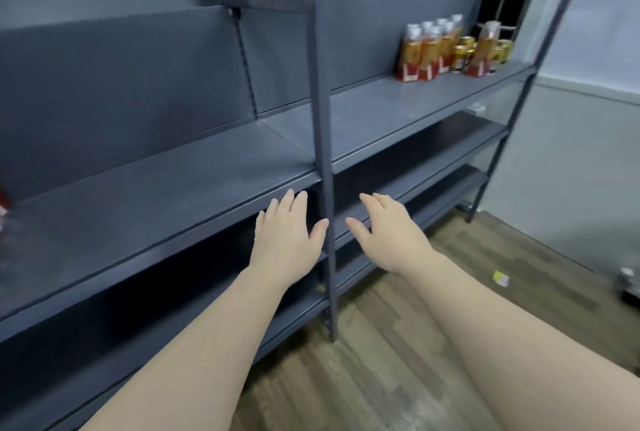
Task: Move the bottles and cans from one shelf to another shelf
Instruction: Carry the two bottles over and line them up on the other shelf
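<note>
While both arms stretch forward, my left hand (287,233) and right hand (391,233) hover either side of the grey upright post (323,153). My fingers (299,200) are straight and loosely spread, holding nothing. Just past them runs the front edge of the shelf (173,195). Far along it, at the right-hand end and well apart from me, the bottles (429,49) stand tightly clustered, with small gold cans (464,53) tucked among them. The bottles look full and weighty, with slick wrapping, so I'd grip round the body at the label, not the cap. The cans look stiff and lighter, so I'd wrap round the side.
</note>
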